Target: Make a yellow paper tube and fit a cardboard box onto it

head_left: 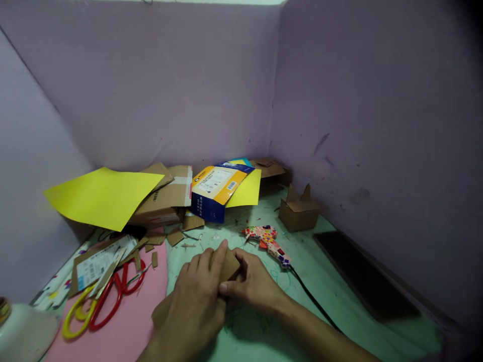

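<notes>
"Several things on show; largest first?"
"Across the lower frame, a green tabletop [339, 291]."
"Next?"
"At lower centre, gripped from above in the left hand [199, 284] and pinched at its far end by the right hand [256, 276]: a cardboard piece [229, 265]."
"Smaller?"
"Right of centre, a flower-patterned glue gun [268, 240], just beyond the right hand."

Folded cardboard piece [229, 265]: plain brown, matte, longish. Bent to a corner at its right end, with a dark shadowed side facing right. Runs diagonally, far end up and to the right, near end showing lower left. Middle hidden under left grip [202, 284]; right end held by right grip [247, 279]. Sits front-center over the green surface [264, 334]; contact with it can't be told.
</notes>
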### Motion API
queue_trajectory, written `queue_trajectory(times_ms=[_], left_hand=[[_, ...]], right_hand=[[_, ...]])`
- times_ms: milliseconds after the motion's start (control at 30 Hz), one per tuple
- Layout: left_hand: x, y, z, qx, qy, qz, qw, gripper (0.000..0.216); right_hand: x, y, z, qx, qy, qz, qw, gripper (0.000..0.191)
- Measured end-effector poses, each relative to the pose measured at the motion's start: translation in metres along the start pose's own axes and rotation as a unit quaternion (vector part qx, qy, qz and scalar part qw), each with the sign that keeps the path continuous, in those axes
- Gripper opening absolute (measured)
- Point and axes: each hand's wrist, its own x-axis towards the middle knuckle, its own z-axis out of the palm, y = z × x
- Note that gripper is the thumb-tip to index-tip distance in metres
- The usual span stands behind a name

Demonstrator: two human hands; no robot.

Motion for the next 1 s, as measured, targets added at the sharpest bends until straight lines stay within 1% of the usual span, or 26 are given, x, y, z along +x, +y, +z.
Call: queue_trajectory(times_ms=[167, 267, 367, 467, 533, 633, 700, 767, 867, 1000], left_hand=[[-0.001, 0.001, 0.002, -0.002, 0.006, -0.007, 1.000, 0.079], [0.000, 0.001, 0.004, -0.013, 0.013, -0.009, 1.000, 0.078], [0.000, 0.001, 0.003, -0.013, 0.008, -0.008, 1.000, 0.077], [-0.001, 0.002, 0.000, -0.013, -0.002, -0.009, 1.000, 0.076], [-0.001, 0.000, -0.001, -0.008, -0.001, -0.012, 1.000, 0.073], [0.000, -0.005, -0.002, 0.007, 0.017, -0.004, 1.000, 0.068], [0.001, -0.008, -0.003, 0.003, 0.038, 0.001, 0.999, 0.064], [0.003, -0.011, -0.003, -0.010, 0.049, -0.001, 0.999, 0.062], [0.004, -0.012, -0.004, -0.018, 0.043, -0.003, 0.999, 0.065], [0.004, -0.013, -0.002, -0.016, 0.033, -0.003, 0.999, 0.066]], right_hand=[[0.000, 0.006, 0.000, 0.030, -0.006, -0.002, 1.000, 0.046], [0.000, 0.008, 0.002, 0.041, -0.001, 0.006, 0.999, 0.049], [0.001, 0.009, 0.005, 0.061, 0.007, 0.023, 0.998, 0.050], [0.003, 0.009, 0.007, 0.072, 0.017, 0.032, 0.997, 0.049], [0.004, 0.008, 0.006, 0.077, 0.006, 0.031, 0.997, 0.046], [0.006, 0.005, 0.000, 0.070, -0.021, 0.005, 0.997, 0.046], [0.007, 0.003, -0.005, 0.056, -0.022, -0.006, 0.998, 0.048], [0.008, 0.002, -0.008, 0.050, -0.013, 0.006, 0.999, 0.046], [0.009, 0.006, -0.009, 0.065, -0.002, 0.011, 0.998, 0.044], [0.011, 0.011, -0.008, 0.073, -0.018, -0.003, 0.997, 0.043]])
